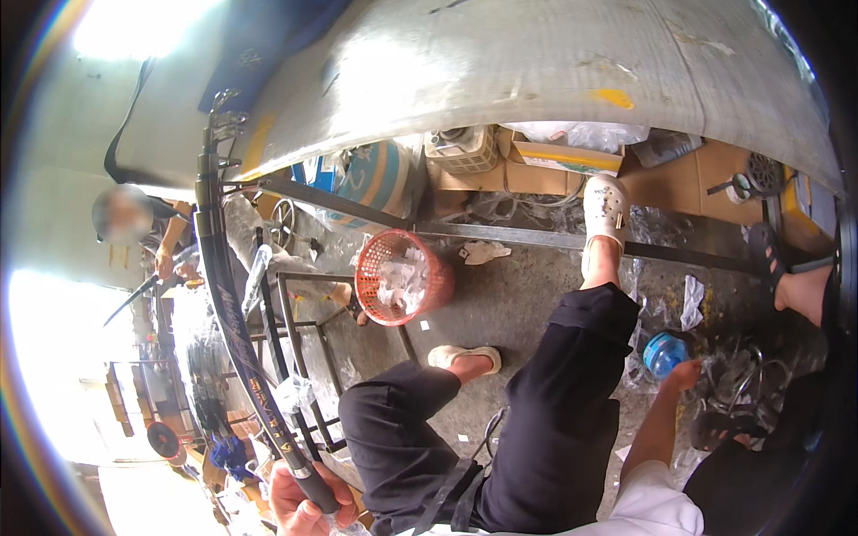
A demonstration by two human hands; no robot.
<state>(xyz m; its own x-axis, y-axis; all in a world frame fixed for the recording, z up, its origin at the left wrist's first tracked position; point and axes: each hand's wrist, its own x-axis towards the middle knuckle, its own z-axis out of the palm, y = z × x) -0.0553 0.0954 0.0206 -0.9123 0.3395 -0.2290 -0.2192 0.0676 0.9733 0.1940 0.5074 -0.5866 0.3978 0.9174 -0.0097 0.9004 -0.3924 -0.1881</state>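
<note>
Fishing rod (pixel 224 295) — slender, glossy — tight in left hand (pixel 306 500), right hand (pixel 685 375) of uncertain grip

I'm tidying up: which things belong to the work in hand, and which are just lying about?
In the work:
- black rod, gripped by the left hand
- probably the blue container beside the right hand

Apparently just lying about:
- red basket of white scraps
- crumpled pale scrap on the floor
</note>
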